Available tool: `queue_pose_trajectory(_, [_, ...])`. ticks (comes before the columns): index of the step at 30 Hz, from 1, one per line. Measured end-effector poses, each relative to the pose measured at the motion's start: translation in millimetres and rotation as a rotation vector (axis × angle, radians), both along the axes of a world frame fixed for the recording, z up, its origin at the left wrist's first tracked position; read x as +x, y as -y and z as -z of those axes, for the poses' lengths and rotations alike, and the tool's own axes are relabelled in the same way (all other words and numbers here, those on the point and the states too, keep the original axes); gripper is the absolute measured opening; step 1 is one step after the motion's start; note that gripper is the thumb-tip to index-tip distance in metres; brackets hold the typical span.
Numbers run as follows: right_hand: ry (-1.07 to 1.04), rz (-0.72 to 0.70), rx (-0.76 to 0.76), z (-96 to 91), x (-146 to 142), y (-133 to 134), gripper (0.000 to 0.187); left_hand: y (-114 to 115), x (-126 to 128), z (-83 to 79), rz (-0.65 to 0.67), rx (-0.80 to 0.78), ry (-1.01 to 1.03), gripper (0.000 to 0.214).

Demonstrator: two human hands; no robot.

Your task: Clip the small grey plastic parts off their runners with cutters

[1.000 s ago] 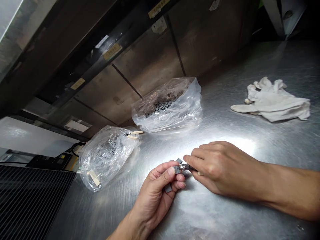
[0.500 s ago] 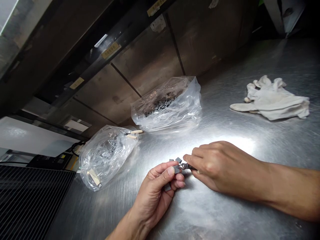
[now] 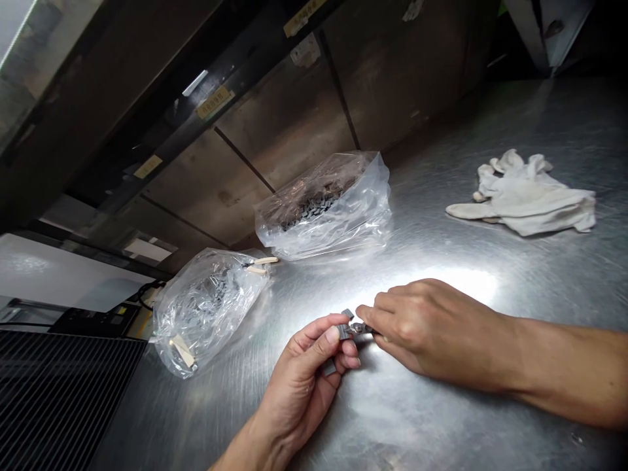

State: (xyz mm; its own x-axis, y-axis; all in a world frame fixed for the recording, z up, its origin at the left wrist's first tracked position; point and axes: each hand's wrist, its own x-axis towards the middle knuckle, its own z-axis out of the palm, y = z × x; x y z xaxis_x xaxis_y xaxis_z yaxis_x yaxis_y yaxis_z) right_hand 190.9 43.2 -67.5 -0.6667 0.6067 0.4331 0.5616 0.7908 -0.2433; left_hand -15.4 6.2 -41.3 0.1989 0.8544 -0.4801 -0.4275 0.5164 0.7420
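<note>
While brown metal panelling (image 3: 289,124) ran along the far edge, a stainless steel desk (image 3: 515,131) filled the scene, brushed and gleaming under a hot patch of light, with a black slatted grille (image 3: 59,399) down at the lower left beyond its edge. And there on the desk, two clear plastic bags! The far bag (image 3: 324,212) sat close to the panelling, the near bag (image 3: 206,311) just beside it toward the grille, both loaded with small dark grey blocks, and the near bag sported pale ties (image 3: 260,265) at its neck. Well off to the right lay a crumpled white cloth glove (image 3: 524,196), apart from everything. Now to the action, front and centre: two hands were working together just above the desk, clear of the bags. The left hand (image 3: 299,386) came in from below, fingers curled and thumb pressed down, its grip closed on a few grey blocks (image 3: 345,331), one poking out beneath the fingers. The right hand (image 3: 432,333) reached across from the right, its grip a tight pinch of thumb and fingertips on a small shiny metal piece (image 3: 360,328), right up against those blocks. Exactly what that piece was, too small to tell from here.
</note>
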Motion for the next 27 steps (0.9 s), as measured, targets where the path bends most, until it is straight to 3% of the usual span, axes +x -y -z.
queue_pose_trajectory(13, [-0.101,0.008,-0.014,-1.0,-1.1,1.1,0.008,-1.8,-0.8,0.8,-0.006,-0.016,0.008,0.019])
queue_pose_trajectory(27, [-0.033,-0.047,-0.105,-9.7,-1.5,0.6,0.008,-1.7,-0.9,0.7,-0.027,-0.034,-0.004,0.021])
